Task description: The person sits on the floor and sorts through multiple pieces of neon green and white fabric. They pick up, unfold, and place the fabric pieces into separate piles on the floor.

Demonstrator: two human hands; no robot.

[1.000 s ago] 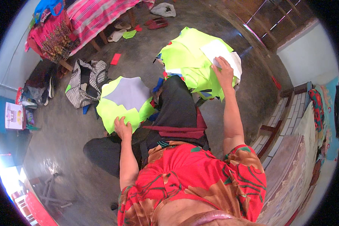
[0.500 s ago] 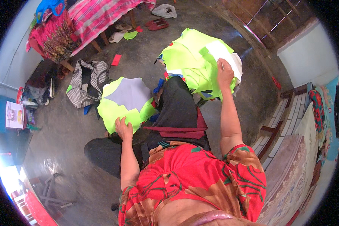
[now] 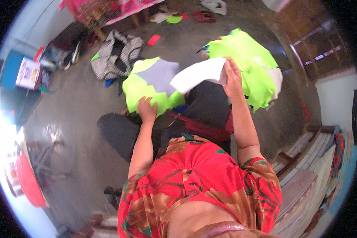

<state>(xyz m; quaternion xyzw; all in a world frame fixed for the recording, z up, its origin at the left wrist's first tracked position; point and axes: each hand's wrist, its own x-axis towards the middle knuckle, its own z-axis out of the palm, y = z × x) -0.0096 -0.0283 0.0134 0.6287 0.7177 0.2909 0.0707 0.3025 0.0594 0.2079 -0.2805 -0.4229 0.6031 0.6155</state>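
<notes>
My right hand (image 3: 233,77) grips a white cloth piece (image 3: 200,73) by its right end, holding it in the air between two piles. To the right lies a pile of neon yellow-green cloth pieces (image 3: 248,51), with a paler piece at its right edge. My left hand (image 3: 147,109) rests with fingers spread on the near edge of the left pile, on neon yellow-green cloth (image 3: 133,89). A grey cloth piece (image 3: 158,75) lies on top of that pile. What is under the top layers is mostly hidden.
A checked bag (image 3: 117,53) slumps on the floor beyond the left pile. A red scrap (image 3: 154,40) lies near it. Dark red shoes (image 3: 204,16) sit at the back. A red plastic chair (image 3: 29,180) stands at the left, and a wooden bed frame (image 3: 291,156) at the right.
My right hand has lifted the white cloth piece off the right pile and brought it left. My left hand stays on the left pile. The whole view has shifted and turned.
</notes>
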